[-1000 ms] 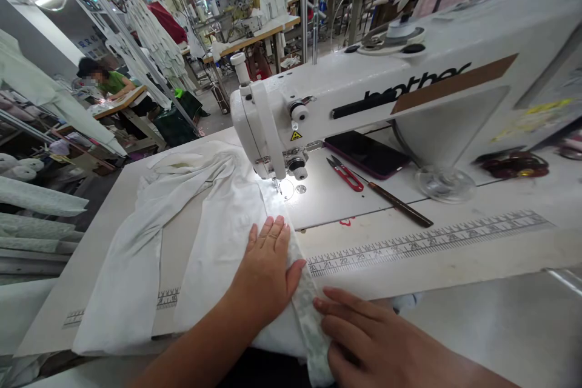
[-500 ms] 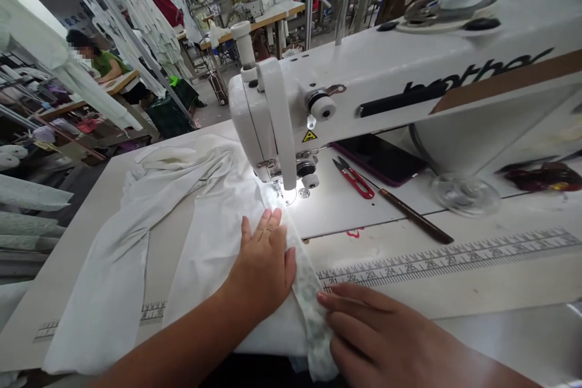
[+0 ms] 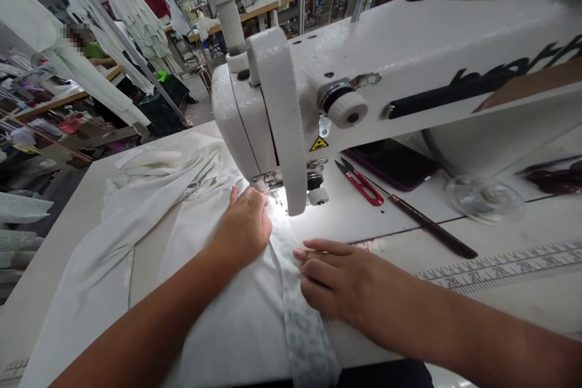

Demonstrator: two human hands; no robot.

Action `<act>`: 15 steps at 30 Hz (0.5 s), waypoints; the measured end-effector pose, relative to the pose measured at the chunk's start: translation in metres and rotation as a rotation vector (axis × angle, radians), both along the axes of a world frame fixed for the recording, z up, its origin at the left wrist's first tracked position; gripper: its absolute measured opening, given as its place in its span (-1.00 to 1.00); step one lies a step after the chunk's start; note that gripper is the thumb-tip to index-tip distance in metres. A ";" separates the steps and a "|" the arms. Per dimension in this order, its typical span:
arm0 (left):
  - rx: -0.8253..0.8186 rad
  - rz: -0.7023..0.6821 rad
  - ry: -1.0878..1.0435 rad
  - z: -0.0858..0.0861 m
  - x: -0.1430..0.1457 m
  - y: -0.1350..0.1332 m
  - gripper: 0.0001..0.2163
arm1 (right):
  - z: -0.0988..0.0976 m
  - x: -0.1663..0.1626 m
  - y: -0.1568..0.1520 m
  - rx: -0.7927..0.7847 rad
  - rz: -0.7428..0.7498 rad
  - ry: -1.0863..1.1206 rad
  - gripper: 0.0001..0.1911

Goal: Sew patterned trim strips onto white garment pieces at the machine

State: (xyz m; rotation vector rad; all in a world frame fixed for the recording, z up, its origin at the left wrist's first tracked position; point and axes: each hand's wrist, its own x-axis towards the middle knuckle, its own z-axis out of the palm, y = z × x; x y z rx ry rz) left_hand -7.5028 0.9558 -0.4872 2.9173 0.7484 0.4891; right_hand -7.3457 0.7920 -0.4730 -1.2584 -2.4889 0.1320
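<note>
As my left hand point(image 3: 243, 224) and right hand point(image 3: 336, 273) lie open on the white fabric point(image 3: 227, 315), the sewing machine point(image 3: 273, 103) rises just ahead of them on the bench point(image 3: 400, 233), with hanging garments point(image 3: 131, 18) far beyond.

Garment point(image 3: 240, 327): matt cloth; sewing machine point(image 3: 409, 54): smooth painted metal.
</note>
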 end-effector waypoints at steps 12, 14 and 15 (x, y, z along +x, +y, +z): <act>0.146 -0.098 0.006 -0.003 0.020 0.069 -0.86 | 0.000 0.014 0.056 -0.016 -0.025 -0.071 -0.75; 0.132 -0.118 -0.010 -0.002 0.023 0.078 -0.85 | -0.001 0.014 0.060 -0.017 -0.037 -0.081 -0.76; 0.128 -0.124 -0.009 -0.002 0.025 0.082 -0.84 | -0.001 0.014 0.062 -0.018 -0.044 -0.083 -0.77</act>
